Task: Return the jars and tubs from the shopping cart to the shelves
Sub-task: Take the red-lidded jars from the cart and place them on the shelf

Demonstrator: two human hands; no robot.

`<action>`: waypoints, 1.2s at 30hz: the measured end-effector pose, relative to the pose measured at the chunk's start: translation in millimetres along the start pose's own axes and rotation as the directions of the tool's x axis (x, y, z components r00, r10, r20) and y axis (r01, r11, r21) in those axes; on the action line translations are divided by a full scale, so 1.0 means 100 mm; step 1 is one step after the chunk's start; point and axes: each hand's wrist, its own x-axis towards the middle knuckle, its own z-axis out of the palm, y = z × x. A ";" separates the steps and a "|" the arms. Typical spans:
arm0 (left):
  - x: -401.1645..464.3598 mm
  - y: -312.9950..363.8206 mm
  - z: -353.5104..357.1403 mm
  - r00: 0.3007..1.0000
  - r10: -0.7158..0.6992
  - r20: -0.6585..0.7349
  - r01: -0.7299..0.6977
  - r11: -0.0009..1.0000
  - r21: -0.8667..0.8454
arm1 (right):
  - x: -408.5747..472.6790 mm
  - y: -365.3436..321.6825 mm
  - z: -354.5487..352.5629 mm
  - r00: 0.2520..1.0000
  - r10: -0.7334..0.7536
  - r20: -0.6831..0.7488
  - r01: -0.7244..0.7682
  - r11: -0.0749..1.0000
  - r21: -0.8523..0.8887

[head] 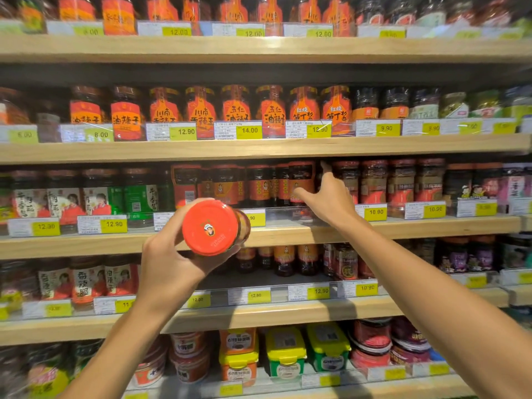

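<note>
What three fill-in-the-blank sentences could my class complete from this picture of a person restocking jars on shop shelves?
1. The left hand holds a jar whose lid is coloured ____.
2. The right hand reaches toward the jars on the shelf with its fingers ____, holding nothing.
3. The yellow-lidded tubs stand on the ____ shelf in view.

Missing words: red; open; lowest

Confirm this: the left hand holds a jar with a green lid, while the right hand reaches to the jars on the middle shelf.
Not quite. In the head view the jar in the left hand has a red lid, not green. The right hand does reach to the jars on the middle shelf.
</note>
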 end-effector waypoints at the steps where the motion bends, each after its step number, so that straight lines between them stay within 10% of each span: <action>1: 0.04 0.02 0.03 1.000 0.006 -0.013 -0.006 1.000 -0.018 | -0.10 0.01 -0.05 0.999 -0.043 -0.011 0.044 0.999 0.033; 17: 0.77 -0.31 0.83 0.994 0.108 -0.033 -0.107 0.994 0.034 | -0.86 0.37 -0.50 0.976 -0.218 -0.025 0.218 0.954 0.206; 36: 0.92 -0.57 1.14 0.974 -0.188 -0.126 0.220 0.918 0.331 | -0.97 0.65 -0.66 0.978 -0.207 -0.026 0.208 0.956 0.204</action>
